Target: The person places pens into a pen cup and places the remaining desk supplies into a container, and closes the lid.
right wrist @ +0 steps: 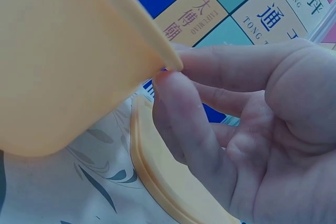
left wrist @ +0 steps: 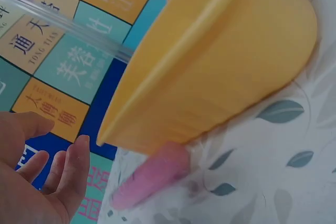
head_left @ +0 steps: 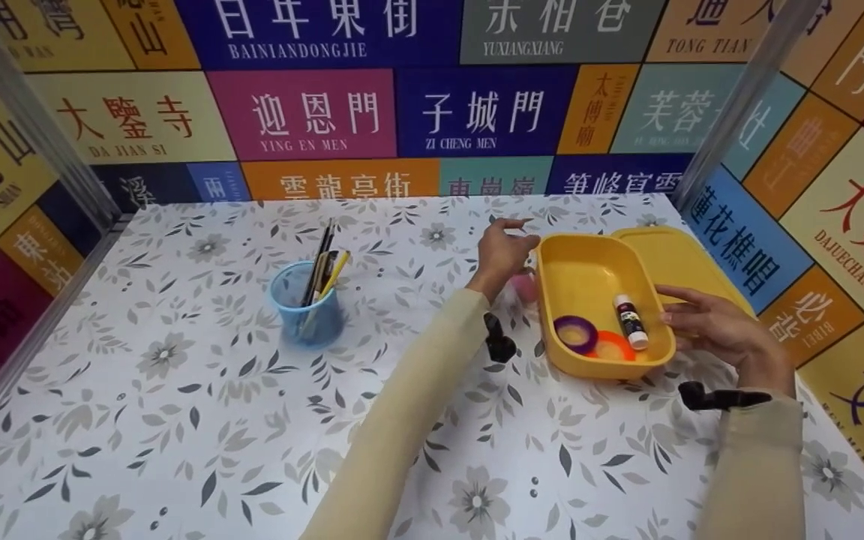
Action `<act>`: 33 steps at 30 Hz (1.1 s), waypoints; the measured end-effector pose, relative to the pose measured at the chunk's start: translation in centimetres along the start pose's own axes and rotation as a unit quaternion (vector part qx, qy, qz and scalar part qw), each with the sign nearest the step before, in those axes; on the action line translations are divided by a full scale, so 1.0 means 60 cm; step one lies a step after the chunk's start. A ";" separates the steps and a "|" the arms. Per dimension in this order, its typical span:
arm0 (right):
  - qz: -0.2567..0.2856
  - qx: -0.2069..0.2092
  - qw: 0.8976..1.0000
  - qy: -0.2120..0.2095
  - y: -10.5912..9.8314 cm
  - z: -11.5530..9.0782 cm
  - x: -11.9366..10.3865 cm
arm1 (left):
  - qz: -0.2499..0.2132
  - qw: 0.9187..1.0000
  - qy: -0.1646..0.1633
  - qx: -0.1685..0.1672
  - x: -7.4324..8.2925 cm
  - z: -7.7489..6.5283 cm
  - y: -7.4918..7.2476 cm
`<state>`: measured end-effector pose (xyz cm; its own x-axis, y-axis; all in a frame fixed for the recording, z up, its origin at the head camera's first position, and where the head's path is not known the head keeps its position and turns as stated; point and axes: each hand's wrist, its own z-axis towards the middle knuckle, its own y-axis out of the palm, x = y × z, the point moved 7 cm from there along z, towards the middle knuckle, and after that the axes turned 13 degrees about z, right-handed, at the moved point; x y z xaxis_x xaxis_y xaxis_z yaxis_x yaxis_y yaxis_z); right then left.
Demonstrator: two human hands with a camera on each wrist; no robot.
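A yellow box stands at the right side of the table. Inside lie a glue stick, a purple tape roll and an orange ring. My right hand pinches the box's right rim between thumb and fingers, as the right wrist view shows. Beyond the left rim, my left hand has loose, spread fingers with nothing between them; a gap separates them from the box in the left wrist view. A pink rounded object lies against the box's left side, partly hidden behind my wrist in the head view.
The yellow lid lies flat behind and right of the box. Left of centre, a blue translucent cup holds several brushes and a yellow pencil-like stick. Printed panels wall the table's back and sides.
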<state>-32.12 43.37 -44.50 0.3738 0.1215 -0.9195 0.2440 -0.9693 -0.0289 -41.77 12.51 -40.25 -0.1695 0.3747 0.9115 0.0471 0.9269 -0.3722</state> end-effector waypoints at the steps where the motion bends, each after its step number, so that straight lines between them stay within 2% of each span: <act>1: 0.003 -0.002 1.000 -0.002 0.001 0.001 0.000 | 0.003 1.000 -0.004 0.003 -0.006 0.003 -0.001; 7: 0.003 0.000 1.000 0.000 0.006 0.006 0.001 | 0.031 0.999 -0.021 0.016 -0.044 0.021 -0.008; 13: 0.005 0.001 1.000 0.005 0.010 0.008 -0.001 | 0.027 0.999 -0.039 0.019 -0.074 0.032 -0.011; 19: 0.017 -0.005 1.000 0.005 0.009 0.005 -0.004 | 0.053 0.997 -0.046 0.019 -0.084 0.030 0.008; 22: 0.017 -0.006 1.000 0.003 0.007 0.004 -0.002 | 0.060 0.995 -0.072 0.021 -0.091 0.024 0.020; 27: 0.013 -0.004 1.000 0.009 0.006 0.004 0.003 | 0.050 0.993 -0.102 0.042 -0.104 0.010 0.030; 30: 0.011 -0.003 1.000 0.006 0.004 0.003 0.003 | 0.052 0.993 -0.092 0.053 -0.102 0.005 0.034; 33: 0.008 0.000 1.000 -0.003 0.000 0.002 0.002 | 0.076 0.993 -0.072 0.058 -0.096 0.000 0.040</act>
<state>-32.19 43.33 -44.64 0.3731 0.1053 -0.9218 0.2382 -0.9711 -0.0146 -40.71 12.57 -46.37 -0.3088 0.4954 0.8119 -0.0285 0.8484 -0.5285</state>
